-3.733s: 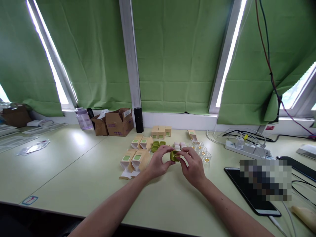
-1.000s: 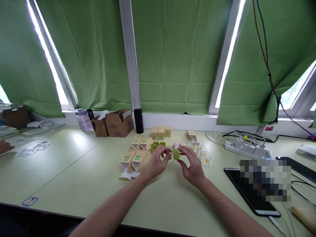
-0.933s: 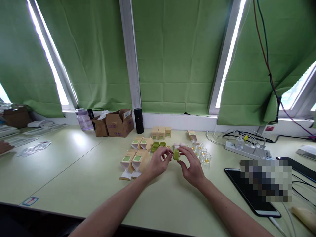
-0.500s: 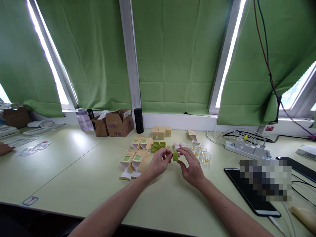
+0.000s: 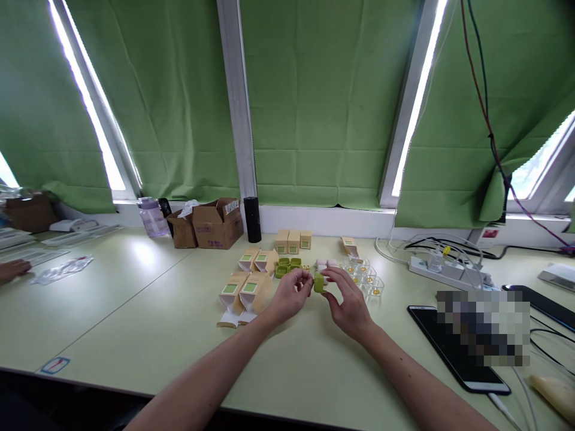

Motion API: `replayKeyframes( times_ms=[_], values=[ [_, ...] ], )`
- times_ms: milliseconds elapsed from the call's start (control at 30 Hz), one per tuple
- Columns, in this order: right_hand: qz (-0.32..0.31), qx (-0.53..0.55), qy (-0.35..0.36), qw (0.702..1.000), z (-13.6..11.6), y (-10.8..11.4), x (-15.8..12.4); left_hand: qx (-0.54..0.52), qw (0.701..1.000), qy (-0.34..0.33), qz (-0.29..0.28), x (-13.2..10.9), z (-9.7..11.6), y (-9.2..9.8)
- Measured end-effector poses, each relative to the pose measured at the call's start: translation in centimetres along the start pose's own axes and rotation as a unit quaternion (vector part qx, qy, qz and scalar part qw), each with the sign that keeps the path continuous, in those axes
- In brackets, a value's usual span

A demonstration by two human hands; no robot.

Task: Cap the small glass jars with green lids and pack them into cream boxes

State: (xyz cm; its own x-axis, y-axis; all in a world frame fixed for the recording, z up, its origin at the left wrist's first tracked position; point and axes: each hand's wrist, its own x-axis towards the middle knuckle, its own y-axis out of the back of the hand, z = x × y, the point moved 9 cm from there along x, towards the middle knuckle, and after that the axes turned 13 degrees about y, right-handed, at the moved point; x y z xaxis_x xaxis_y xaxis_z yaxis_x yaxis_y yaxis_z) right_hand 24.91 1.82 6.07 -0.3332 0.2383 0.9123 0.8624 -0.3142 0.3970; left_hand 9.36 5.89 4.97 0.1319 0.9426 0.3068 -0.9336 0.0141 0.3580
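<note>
My right hand (image 5: 349,302) grips a small green square piece (image 5: 318,282) between thumb and fingers. Close to its left side is my left hand (image 5: 291,294), with fingers pinched together; whatever they hold is too small to make out. Behind my left hand lie several green square pieces (image 5: 283,270). Open tan boxes with green labels (image 5: 255,290) rest to the left. Clear cups with yellow bits (image 5: 375,288) stand just beyond my right hand, beside pale pink pieces (image 5: 331,263).
Closed tan boxes (image 5: 293,242) stand at the back by a black cylinder (image 5: 252,219) and cardboard boxes (image 5: 218,224). To the right are a power strip (image 5: 442,272) and a phone (image 5: 453,347). A person's hand (image 5: 13,270) rests at the far left.
The other person's hand at the far left has moved a little to the right. My hands and the green piece have hardly shifted.
</note>
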Motion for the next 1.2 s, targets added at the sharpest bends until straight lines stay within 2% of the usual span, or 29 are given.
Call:
replayKeyframes(
  times_ms=[1200],
  values=[
    [0.003,0.028,-0.015,0.999,0.61,-0.13,-0.27,0.005,1.000,0.009,0.012,0.27,-0.62,0.56]
  ],
)
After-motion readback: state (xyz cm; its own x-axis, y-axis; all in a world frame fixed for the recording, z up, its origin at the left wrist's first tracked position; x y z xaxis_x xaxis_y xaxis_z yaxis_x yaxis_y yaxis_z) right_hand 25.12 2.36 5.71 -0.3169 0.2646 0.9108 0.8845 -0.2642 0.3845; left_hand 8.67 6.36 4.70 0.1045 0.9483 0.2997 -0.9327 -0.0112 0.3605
